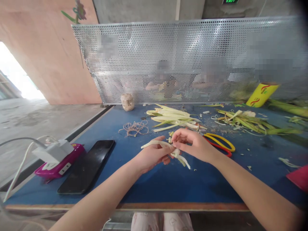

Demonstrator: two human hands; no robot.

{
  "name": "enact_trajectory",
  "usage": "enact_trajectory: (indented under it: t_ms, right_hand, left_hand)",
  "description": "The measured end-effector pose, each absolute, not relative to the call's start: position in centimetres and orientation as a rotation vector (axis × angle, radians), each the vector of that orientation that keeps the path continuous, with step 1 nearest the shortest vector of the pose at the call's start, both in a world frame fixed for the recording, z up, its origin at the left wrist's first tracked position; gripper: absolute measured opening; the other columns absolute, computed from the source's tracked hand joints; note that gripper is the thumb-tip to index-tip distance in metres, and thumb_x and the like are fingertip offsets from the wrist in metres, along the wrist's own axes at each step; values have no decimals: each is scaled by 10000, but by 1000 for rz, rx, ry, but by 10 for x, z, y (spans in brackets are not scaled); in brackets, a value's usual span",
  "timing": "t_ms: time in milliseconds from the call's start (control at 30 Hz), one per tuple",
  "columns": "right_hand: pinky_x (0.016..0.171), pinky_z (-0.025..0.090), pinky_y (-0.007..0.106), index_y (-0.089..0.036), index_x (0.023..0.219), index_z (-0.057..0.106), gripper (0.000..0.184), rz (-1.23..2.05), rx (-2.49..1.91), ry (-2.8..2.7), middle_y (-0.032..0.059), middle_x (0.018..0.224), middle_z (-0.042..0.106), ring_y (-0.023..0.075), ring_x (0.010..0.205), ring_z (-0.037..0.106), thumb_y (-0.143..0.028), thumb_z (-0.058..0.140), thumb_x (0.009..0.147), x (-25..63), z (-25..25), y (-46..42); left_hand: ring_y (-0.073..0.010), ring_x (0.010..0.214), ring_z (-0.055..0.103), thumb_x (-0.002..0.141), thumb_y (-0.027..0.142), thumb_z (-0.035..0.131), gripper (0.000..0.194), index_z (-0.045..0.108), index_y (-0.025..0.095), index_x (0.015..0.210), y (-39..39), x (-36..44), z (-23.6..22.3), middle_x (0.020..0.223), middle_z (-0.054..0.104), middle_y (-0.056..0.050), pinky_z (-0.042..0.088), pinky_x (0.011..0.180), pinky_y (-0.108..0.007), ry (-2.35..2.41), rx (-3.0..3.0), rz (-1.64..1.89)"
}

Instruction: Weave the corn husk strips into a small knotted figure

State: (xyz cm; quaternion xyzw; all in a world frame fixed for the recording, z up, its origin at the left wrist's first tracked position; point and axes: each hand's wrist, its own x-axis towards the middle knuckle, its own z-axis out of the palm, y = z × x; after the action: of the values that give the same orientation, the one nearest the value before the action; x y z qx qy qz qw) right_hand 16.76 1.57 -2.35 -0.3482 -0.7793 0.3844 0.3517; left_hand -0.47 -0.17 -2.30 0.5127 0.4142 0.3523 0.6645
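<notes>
Near the middle of the blue table, pale corn husk strips are gripped in my left hand, with ends poking out on both sides of it. My right hand meets the left at the same husk piece, thumb and fingers pinched together on it. The exact spot between the fingertips is partly hidden. Scissors with yellow and red handles lie just beyond my right wrist, their blades out of sight. Behind my hands, a heap of pale husks is spread on the table.
Loose twine and a wrapped roll lie at left. A phone and a magenta power strip with a white charger sit front left. Greener husks and a yellow cylinder lie right. A perforated metal screen bounds the back; people sit behind.
</notes>
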Motion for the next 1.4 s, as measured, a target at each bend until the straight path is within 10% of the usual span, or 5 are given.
enact_trajectory:
  t_ms: [133,233,367,933,1400]
  right_hand:
    - [580,448,231,-177,878,553,127,811,-951,-2086,16,753,579,116,650,537,-287,544,816,167,-24,16]
    - [629,440,249,-192,869,572,116,615,-902,-2162,16,793,564,122,677,490,-226,606,763,163,-26,16]
    - [660,434,252,-182,724,550,62,556,-781,-2201,25,811,557,128,715,491,-172,603,754,157,-29,15]
    - [684,456,284,-254,1328,393,409,592,-666,-2305,56,921,516,140,700,495,-315,297,935,175,-21,5]
    - [720,461,282,-290,1315,373,427,467,-806,-2377,38,904,497,135,742,499,-200,396,898,174,-19,6]
  left_hand:
    - [-43,404,429,694,276,670,355,605,112,1002,-2,-4,-29,610,614,0,369,484,-234,1006,1359,762]
    - [-64,414,443,659,174,676,876,183,133,1382,-4,-1,-31,547,566,64,353,441,-207,999,1291,842]
    - [-70,418,456,646,123,653,1002,-4,117,1402,-4,0,-32,543,547,72,353,422,-197,963,1332,815]
    - [-51,382,446,675,223,680,764,242,75,1283,-1,-1,-26,525,578,69,355,428,-184,916,1333,875]
    - [-78,406,507,667,249,706,637,407,46,1192,3,-4,-24,556,619,15,439,451,-223,920,1262,937]
